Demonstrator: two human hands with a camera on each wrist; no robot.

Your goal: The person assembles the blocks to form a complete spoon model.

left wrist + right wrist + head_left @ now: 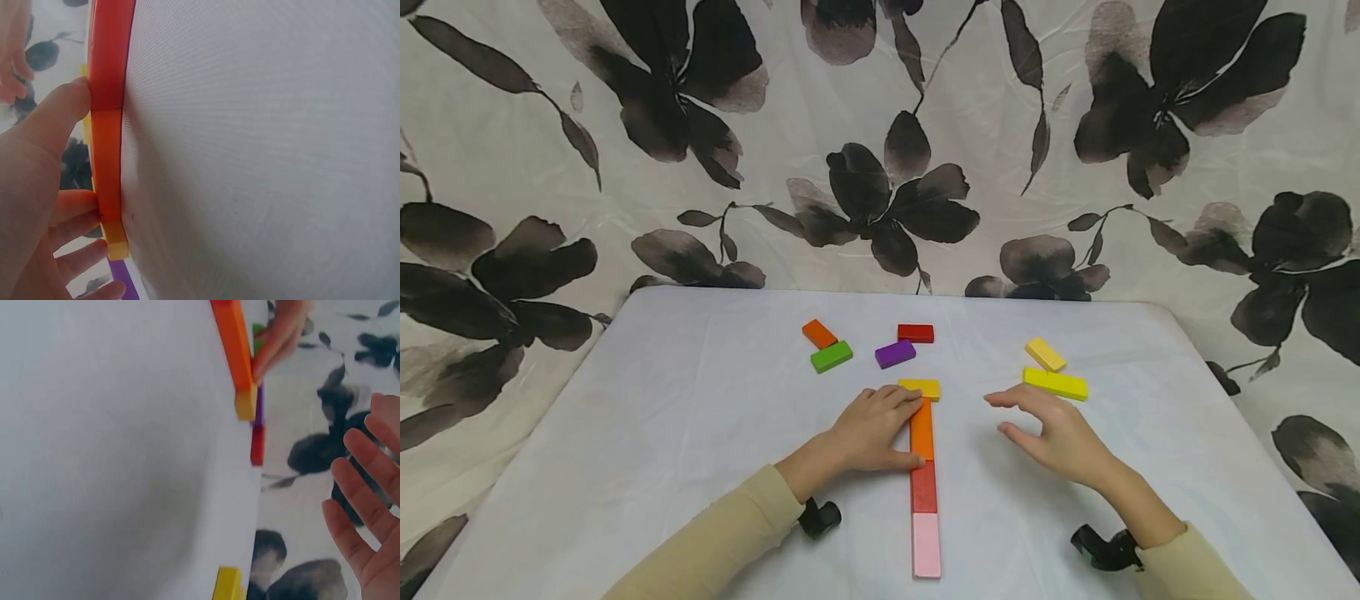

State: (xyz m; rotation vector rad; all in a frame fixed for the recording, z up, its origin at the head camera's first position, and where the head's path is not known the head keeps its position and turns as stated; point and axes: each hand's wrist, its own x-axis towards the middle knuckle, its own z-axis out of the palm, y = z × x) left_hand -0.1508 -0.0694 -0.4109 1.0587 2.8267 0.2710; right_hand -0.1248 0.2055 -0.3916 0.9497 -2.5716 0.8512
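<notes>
Pink, red and orange blocks (924,489) lined up mid-table (685,392), 1 yellow block (930,389) across the far end, left hand (867,431) touching the line, digits spread, and I see the right hand (1066,439) hovering near 2 more yellow blocks (1055,382), fingers apart

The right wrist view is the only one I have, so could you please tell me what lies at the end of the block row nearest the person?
Observer: A pink block lies there, end to end with the light red block.
Operator: Thank you; where is the thumb of the left hand, please?
Observer: Its tip is close to the seam between the light red block and the long orange block.
Operator: And what lies beside the green block that I can just glimpse?
Observer: A short orange block lies just beyond it, as the head view shows.
</notes>
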